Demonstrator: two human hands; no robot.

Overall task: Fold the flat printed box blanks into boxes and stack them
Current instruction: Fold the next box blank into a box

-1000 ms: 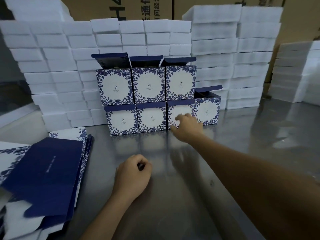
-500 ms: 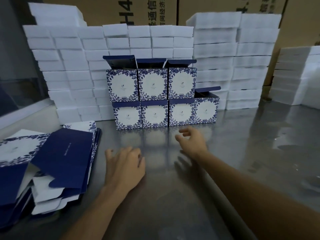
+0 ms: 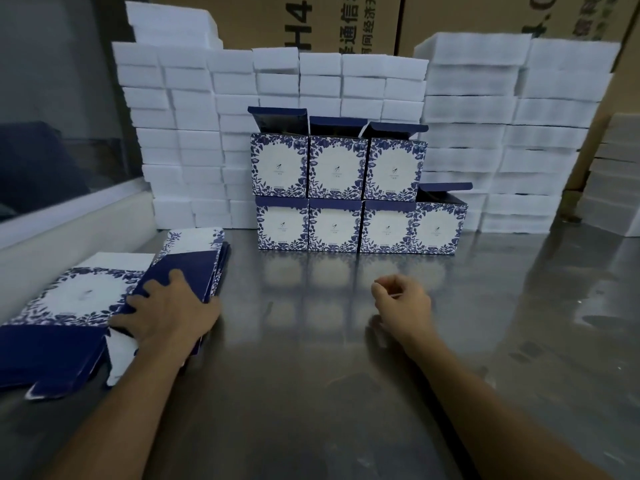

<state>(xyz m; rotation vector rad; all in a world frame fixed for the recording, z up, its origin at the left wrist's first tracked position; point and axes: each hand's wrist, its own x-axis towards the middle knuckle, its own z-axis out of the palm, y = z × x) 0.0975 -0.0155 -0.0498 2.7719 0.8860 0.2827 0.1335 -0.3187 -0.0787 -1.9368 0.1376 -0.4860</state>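
Left grip: the left hand is being laid palm down on the pile of flat box blanks near the left edge of the bench; its fingers are being spread over the dark blue panel on top, and nothing is being pinched or curled round.

Right grip: the right hand is being held just above the bare metal near the middle of the bench, with fingers loosely curled inward; nothing is being held in it.

Flat blanks: the pile is being kept at the left edge, fanned out unevenly; a second blank with its floral white face up is being overlapped by the pile under the left hand, and dark blue flaps are being shown toward the near left corner.

Folded boxes: seven folded boxes are being kept at the far side of the bench, well apart from both hands; four are being set side by side in the bottom row and three are being carried on top of them, above the three on the left.

Lids: the three top boxes and the rightmost bottom box are being left with dark blue lids raised.

Background: white foam blocks are being stacked in tall columns behind and beside the boxes, and brown cartons with printed characters are being seen behind them.

Bench surface: the box fronts are being mirrored faintly in the metal.
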